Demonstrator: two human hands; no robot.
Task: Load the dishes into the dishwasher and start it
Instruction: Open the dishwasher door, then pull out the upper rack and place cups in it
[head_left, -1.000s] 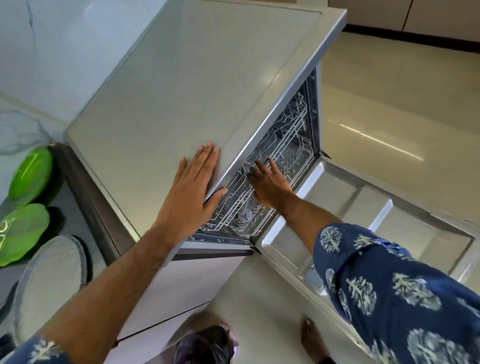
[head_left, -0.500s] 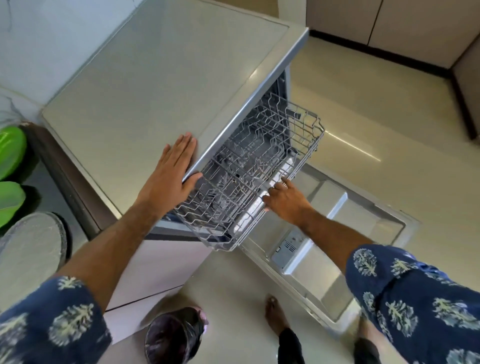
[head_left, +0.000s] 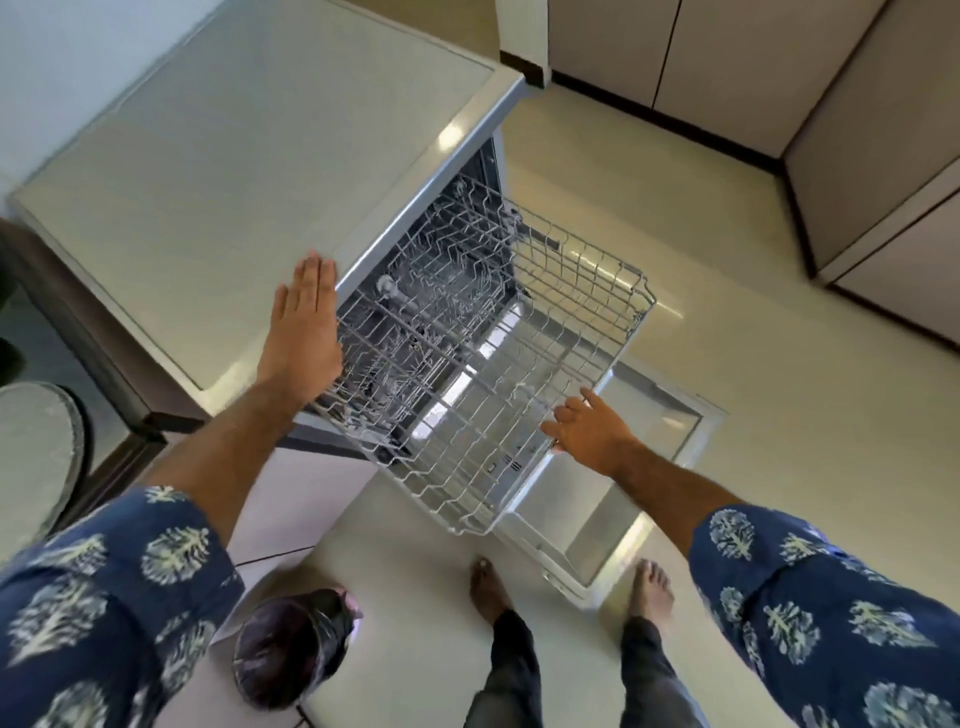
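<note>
We find no legible text, brand, number or sign; small dark markings on the open stainless-steel dishwasher door (head_left: 670, 431) are too small to read.

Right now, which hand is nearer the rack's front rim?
Right. The right hand is at the front rim of the pulled-out rack; the left hand rests flat on the dishwasher top, back by the rack's inner end.

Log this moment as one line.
rack: out, empty | door: open | left hand: flat on top | right hand: at rack front
</note>
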